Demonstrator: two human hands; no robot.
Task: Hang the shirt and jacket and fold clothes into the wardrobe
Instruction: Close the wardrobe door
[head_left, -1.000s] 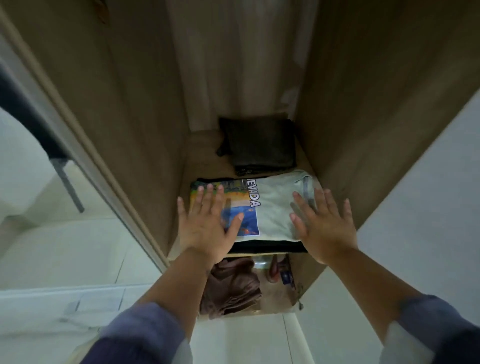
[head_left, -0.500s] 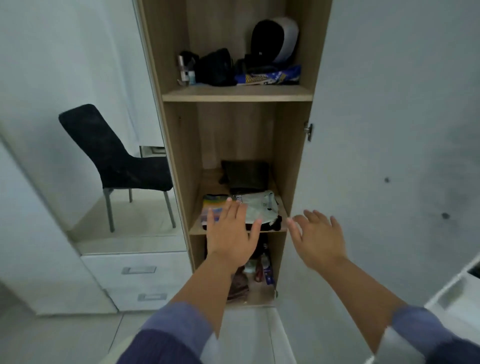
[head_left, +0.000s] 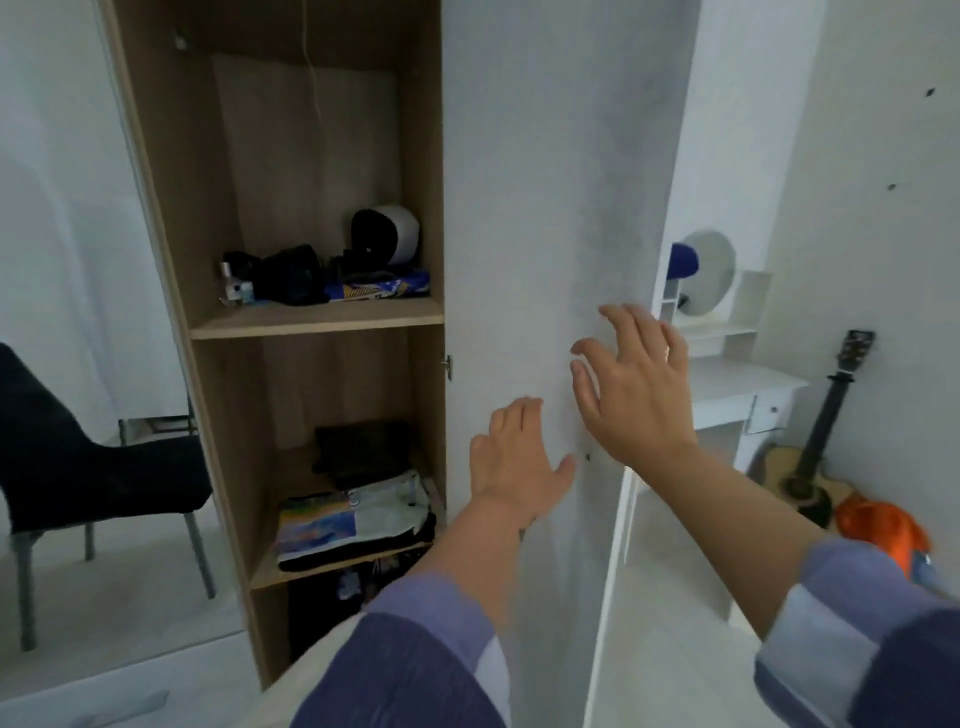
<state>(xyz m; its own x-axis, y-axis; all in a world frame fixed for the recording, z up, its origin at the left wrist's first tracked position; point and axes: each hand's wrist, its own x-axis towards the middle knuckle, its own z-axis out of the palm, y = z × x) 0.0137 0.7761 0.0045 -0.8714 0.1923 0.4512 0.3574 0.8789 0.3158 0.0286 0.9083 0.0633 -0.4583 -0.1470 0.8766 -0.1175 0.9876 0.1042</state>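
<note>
Two hands are on the white wardrobe door (head_left: 524, 218), so the step in hand reads as closing up after stowing, not folding. Your left hand (head_left: 511, 462) lies flat against the door panel, fingers straight and together, gripping nothing. Your right hand (head_left: 631, 387) sits higher, near the door's free edge, fingers spread and lightly bent, holding nothing; whether the fingertips touch the panel or hover just off it, you cannot tell from here. The door stands swung out, hinged at the cabinet's right side. Next move, as judged: push the panel evenly toward the cabinet with both palms, keeping fingers off the hinge side where they could be pinched. Contents of the open wardrobe (head_left: 171, 218): on the middle shelf (head_left: 262, 569) a folded printed T-shirt (head_left: 353, 512) lies on top of a dark folded garment at the front edge, with a dark folded cloth (head_left: 363, 449) behind it. The upper shelf (head_left: 317, 317) holds a black-and-white rounded object (head_left: 387, 234), a black bundle (head_left: 291, 273) and a blue-and-yellow patterned packet (head_left: 387, 286). The bottom compartment holds small items too dark to name. No hanging shirt or jacket shows in this section. Off to the right, a guitar (head_left: 815, 447) leans by a white desk (head_left: 748, 387); a black chair (head_left: 78, 467) stands left.
</note>
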